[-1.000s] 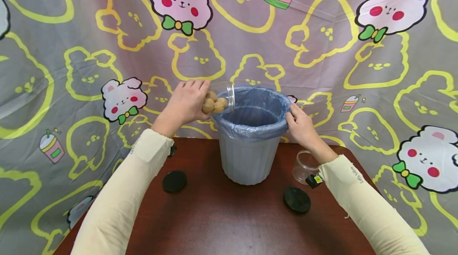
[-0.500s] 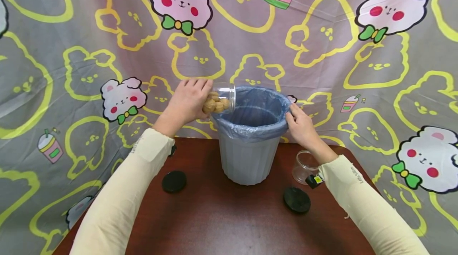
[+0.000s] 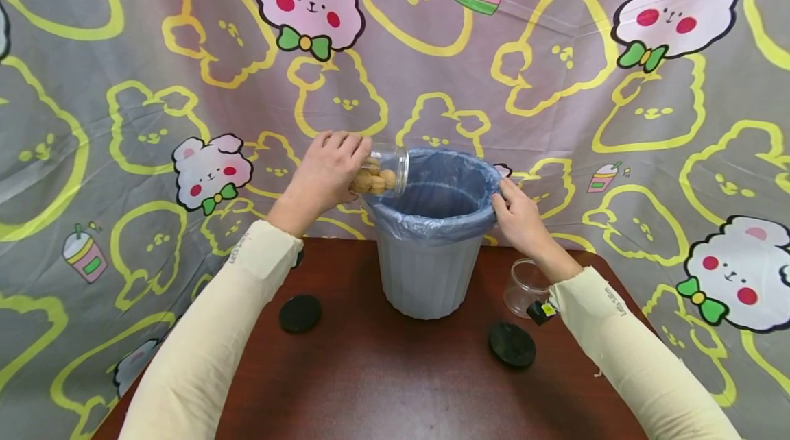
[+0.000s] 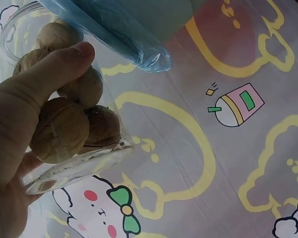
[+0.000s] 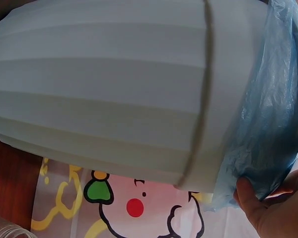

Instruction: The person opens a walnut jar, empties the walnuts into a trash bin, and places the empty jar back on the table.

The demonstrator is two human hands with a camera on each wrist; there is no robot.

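Observation:
My left hand [image 3: 330, 171] grips a clear jar [image 3: 400, 173] lying on its side, its mouth over the left rim of a trash can [image 3: 428, 272]. Several walnuts [image 4: 59, 130] are inside the jar; in the left wrist view the thumb crosses in front of them. A blue plastic bag [image 3: 441, 179] lines the can and folds down over its rim. On the opposite side, my right hand [image 3: 521, 214] pinches the bagged rim, thumb outside. In the right wrist view the fingertips are partly hidden by the bag [image 5: 268, 109].
On the brown table [image 3: 395, 385] lie one black lid [image 3: 300, 313] to the left and another black lid [image 3: 512, 345] to the right. A second clear jar [image 3: 524, 289] stands below my right wrist. A patterned cloth [image 3: 432, 70] hangs behind the table.
My left hand has shifted slightly right and tipped the jar a little more toward the can. The walnuts have slid toward its mouth. My right hand stays on the rim.

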